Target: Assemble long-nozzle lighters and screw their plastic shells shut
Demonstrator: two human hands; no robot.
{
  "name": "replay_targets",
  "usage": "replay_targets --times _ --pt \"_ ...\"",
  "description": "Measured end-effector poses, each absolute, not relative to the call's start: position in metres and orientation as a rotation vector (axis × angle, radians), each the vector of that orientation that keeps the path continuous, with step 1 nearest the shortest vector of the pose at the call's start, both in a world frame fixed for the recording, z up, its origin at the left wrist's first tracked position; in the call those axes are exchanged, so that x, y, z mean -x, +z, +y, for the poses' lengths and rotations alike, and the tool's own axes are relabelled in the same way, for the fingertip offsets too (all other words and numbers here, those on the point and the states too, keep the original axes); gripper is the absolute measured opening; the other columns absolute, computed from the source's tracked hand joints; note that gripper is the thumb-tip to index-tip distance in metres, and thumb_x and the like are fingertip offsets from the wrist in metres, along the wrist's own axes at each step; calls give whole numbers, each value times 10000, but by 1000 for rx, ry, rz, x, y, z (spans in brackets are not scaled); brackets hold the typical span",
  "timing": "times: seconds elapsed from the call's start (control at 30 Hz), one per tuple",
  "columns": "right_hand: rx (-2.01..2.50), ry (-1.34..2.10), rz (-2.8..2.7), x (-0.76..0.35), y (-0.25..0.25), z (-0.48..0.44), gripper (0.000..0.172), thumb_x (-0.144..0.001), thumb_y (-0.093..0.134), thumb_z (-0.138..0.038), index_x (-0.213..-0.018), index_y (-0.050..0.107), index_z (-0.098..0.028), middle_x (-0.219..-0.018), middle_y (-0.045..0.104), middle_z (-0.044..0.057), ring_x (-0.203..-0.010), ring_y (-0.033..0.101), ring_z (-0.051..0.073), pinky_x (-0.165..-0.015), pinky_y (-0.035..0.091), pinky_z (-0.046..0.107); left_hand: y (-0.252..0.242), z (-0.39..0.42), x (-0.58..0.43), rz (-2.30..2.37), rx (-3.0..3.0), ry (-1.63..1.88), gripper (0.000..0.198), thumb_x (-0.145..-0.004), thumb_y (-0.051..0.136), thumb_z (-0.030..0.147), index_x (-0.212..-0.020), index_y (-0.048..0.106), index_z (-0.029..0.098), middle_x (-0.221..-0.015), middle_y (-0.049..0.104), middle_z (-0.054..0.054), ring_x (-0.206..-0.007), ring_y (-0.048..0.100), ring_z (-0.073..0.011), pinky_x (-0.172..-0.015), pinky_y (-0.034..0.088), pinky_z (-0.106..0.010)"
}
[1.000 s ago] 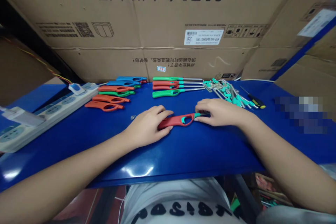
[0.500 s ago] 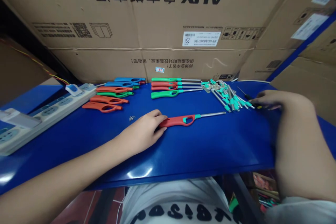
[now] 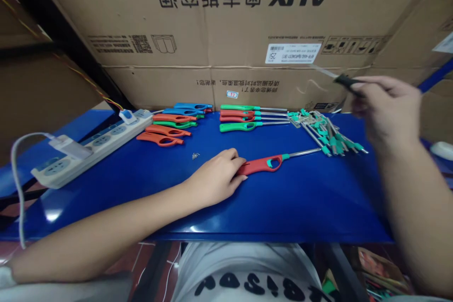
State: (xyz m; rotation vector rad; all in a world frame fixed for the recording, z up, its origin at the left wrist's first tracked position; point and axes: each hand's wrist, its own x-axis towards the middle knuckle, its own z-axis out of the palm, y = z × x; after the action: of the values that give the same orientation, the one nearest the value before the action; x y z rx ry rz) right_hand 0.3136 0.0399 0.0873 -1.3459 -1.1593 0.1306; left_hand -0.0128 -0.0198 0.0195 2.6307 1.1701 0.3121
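My left hand [image 3: 221, 177] is closed on the butt end of a red long-necked lighter [image 3: 260, 165], which lies on the blue table with its metal tube pointing right. Raised above the table on the right, my right hand [image 3: 387, 104] grips a screwdriver [image 3: 348, 84] by its black handle. Its thin shaft points up and to the left, blurred. Beyond the left hand lie several green and red lighters [image 3: 240, 126] with tubes fitted. A heap of metal tubes with teal parts [image 3: 331, 134] sits to their right. Tiny screws [image 3: 195, 155] lie near my left wrist.
Several orange, green and blue lighter handles [image 3: 164, 139] without tubes lie at the back left. A white power strip [image 3: 74, 160] with plugs and a cable runs along the left. A cardboard sheet [image 3: 219, 23] stands behind the table [image 3: 283, 212].
My right hand has lifted the screwdriver from beside the heap of tubes, up and toward the cardboard. My left hand still holds the red lighter. The view has shifted left.
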Motion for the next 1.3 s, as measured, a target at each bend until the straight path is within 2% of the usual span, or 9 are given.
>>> replay_targets --times 0.13,0.3,0.43,0.6,0.77,0.87,0.97,1.03,1.3 --pt "1044 867 -1361 -227 55 27 229 -801 708 -268 -978 785 -144 -506 514 -43 -432 417 77 -434 296 243 15 -26 11 1114 -2620 391 322 -984 545 269 -1256 627 119 -1133 598 -119 -1060 590 -270 -975 525 -431" --pt "1115 1302 -1364 -163 20 18 351 -766 725 -436 -950 752 -138 -511 502 -63 -436 414 74 -454 312 236 9 -28 10 1026 -2611 471 325 -957 543 183 -1267 609 110 -1221 604 -144 -1162 562 -283 -1062 488 -442" --pt "1149 1302 -1432 -148 14 23 374 -772 715 -444 -964 768 -127 -526 502 -67 -466 393 71 -491 321 244 7 -25 10 955 -2582 544 320 -954 567 165 -1267 612 111 -1266 632 -139 -1217 561 -270 -1121 452 -425" --pt "1144 1260 -1478 -147 11 27 328 -780 721 -422 -942 782 -144 -758 691 16 -694 591 131 -657 445 271 5 -22 11 939 -2570 554 315 -954 589 171 -1261 631 114 -1269 652 -148 -1251 563 -274 -1142 432 -436" --pt "1056 1296 -1524 -148 8 27 284 -784 742 -418 -943 778 -186 -958 756 45 -856 661 163 -785 493 287 3 -20 11 920 -2558 610 368 -936 620 173 -1302 613 137 -1310 641 -139 -1295 545 -271 -1169 405 -430" --pt "1060 1297 -1493 -149 8 27 305 -787 744 -421 -963 777 -174 -830 725 24 -726 615 129 -684 470 259 3 -20 11 924 -2549 606 353 -934 625 172 -1284 625 125 -1294 649 -145 -1270 559 -272 -1149 426 -432" --pt "1049 1323 -1393 -152 11 26 368 -788 744 -454 -995 765 -150 -572 532 -51 -507 417 72 -488 323 223 3 -20 11 933 -2530 597 306 -938 628 187 -1237 648 125 -1237 674 -138 -1191 598 -269 -1077 485 -431" --pt "1007 1339 -1291 -156 16 25 375 -765 762 -470 -952 752 -145 -531 443 -71 -472 348 62 -435 241 212 2 -17 11 909 -2514 607 317 -926 654 193 -1237 648 130 -1221 687 -128 -1159 610 -264 -1048 500 -423" --pt "820 1115 -1037 -186 59 16 327 -818 701 -510 -747 637 -197 -614 493 -32 -483 472 89 -373 341 207 -10 3 13 739 -2350 758 390 -872 754 282 -1242 673 191 -1190 729 -96 -1088 663 -234 -993 515 -387"
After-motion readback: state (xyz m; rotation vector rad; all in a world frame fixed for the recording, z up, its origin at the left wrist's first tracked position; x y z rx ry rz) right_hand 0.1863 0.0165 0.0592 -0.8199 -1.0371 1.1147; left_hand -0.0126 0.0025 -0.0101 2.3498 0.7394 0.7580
